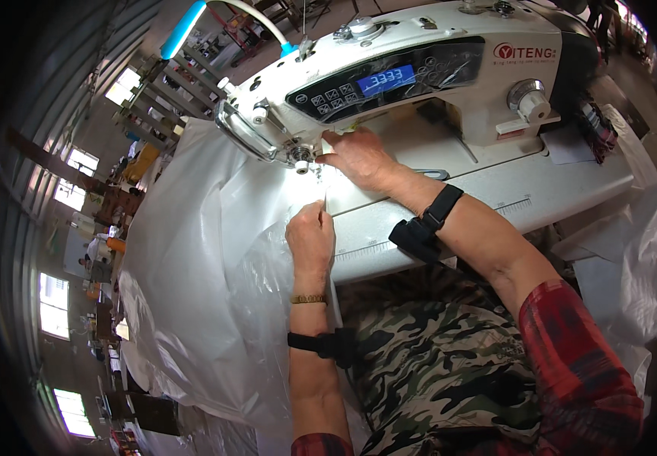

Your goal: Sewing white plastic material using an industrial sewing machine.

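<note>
A white sewing machine (450, 61) with a lit display panel stands in front of me. Its presser foot (318, 175) and needle area sit under a bright lamp glare. My left hand (311, 239) is closed at the edge of a large white plastic sheet (192, 205), thumb and forefinger pinched just in front of the foot. Close beside the needle, on its right, my right hand (359, 158) has curled fingers and thumb reaching in under the machine head. What its fingertips hold, if anything, is lost in the glare.
The sheet spreads over the left side and hangs down. A blue-ended lamp (184, 29) arches above the machine head. The machine bed (435, 209) has a ruler along its front edge. More pale plastic (652, 266) lies at the right, and a camouflage cloth (442, 372) covers my lap.
</note>
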Available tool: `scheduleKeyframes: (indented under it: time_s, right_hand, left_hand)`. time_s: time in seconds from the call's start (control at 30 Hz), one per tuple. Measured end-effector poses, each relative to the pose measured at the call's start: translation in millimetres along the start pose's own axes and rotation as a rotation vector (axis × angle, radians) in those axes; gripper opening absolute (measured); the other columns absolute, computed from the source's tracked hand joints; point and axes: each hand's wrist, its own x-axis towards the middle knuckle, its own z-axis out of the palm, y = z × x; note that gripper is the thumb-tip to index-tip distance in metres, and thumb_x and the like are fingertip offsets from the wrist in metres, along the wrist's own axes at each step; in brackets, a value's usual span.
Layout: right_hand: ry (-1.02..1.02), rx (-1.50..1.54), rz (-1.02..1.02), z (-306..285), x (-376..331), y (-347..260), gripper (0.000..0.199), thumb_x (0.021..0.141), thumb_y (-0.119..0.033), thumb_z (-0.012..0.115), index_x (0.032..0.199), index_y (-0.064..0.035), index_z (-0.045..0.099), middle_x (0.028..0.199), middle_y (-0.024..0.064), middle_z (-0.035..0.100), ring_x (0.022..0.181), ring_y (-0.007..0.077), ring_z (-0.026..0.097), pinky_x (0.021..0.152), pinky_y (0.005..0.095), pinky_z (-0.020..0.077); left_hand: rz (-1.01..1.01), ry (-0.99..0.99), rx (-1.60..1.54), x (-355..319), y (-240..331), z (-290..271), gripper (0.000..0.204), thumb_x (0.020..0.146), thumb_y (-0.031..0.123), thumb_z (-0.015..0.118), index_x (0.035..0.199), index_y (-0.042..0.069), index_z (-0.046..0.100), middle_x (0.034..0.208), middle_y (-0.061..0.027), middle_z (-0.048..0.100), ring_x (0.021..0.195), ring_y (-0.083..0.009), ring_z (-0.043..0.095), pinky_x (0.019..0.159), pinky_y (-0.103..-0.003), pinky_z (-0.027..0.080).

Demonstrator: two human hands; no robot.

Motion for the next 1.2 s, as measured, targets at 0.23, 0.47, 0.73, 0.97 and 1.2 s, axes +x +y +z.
scheduleKeyframes:
  time_s: [0.23, 0.47, 0.73, 0.97, 1.2]
  right_hand:
    - [0.013, 0.026, -0.001, 3.1, 1.2, 4.1, 0.049, 0.092, -0.041, 0.059, 0.121, -0.0015, 0.059, 0.096, 0.0208, 0.07, 0.098, 0.0378, 0.065, 0.092, 0.0457, 0.0462]
    - [-0.053, 0.182, 0.05, -0.5, 0.2, 4.9, 0.055, 0.091, -0.046, 0.058, 0.123, -0.0019, 0.059, 0.095, 0.0229, 0.069, 0.095, 0.0396, 0.065, 0.09, 0.0455, 0.0483]
    - [-0.134, 0.231, 0.074, -0.1, 1.3, 6.7, 0.056, 0.089, -0.043, 0.062, 0.128, -0.003, 0.053, 0.085, 0.0206, 0.067, 0.086, 0.0383, 0.065, 0.081, 0.0462, 0.0493]
    - [-0.136, 0.272, 0.065, 2.0, -0.5, 8.0, 0.054, 0.088, -0.038, 0.067, 0.126, -0.0036, 0.052, 0.081, 0.0186, 0.066, 0.079, 0.0366, 0.064, 0.075, 0.0448, 0.0492]
    - [-0.196, 0.232, 0.098, -1.5, 0.5, 4.5, 0.065, 0.086, -0.042, 0.066, 0.13, 0.0029, 0.051, 0.085, 0.0211, 0.068, 0.082, 0.0377, 0.066, 0.076, 0.0456, 0.0497]
  left_hand:
    - [0.03, 0.08, -0.018, -20.2, 1.7, -4.4, 0.021, 0.082, 0.005, 0.058, 0.097, -0.001, 0.072, 0.08, -0.022, 0.067, 0.071, -0.0371, 0.066, 0.067, -0.043, 0.051]
    - [-0.002, 0.024, 0.016, -30.4, 4.9, -11.0, 0.02, 0.083, 0.007, 0.058, 0.097, 0.0, 0.07, 0.084, -0.0207, 0.067, 0.076, -0.0378, 0.065, 0.071, -0.045, 0.051]
    - [0.013, 0.016, 0.055, -4.5, 5.3, -3.8, 0.011, 0.084, 0.005, 0.057, 0.086, -0.001, 0.066, 0.084, -0.0202, 0.067, 0.078, -0.0389, 0.065, 0.073, -0.048, 0.051]
    - [-0.007, 0.051, 0.085, 10.6, -0.2, 6.6, 0.012, 0.083, 0.006, 0.058, 0.085, 0.0, 0.068, 0.08, -0.0201, 0.066, 0.074, -0.0397, 0.064, 0.069, -0.048, 0.05]
    - [-0.041, 0.044, 0.086, 6.7, 1.4, 7.1, 0.011, 0.086, 0.009, 0.056, 0.081, 0.002, 0.063, 0.083, -0.0203, 0.066, 0.079, -0.0401, 0.065, 0.073, -0.05, 0.051]
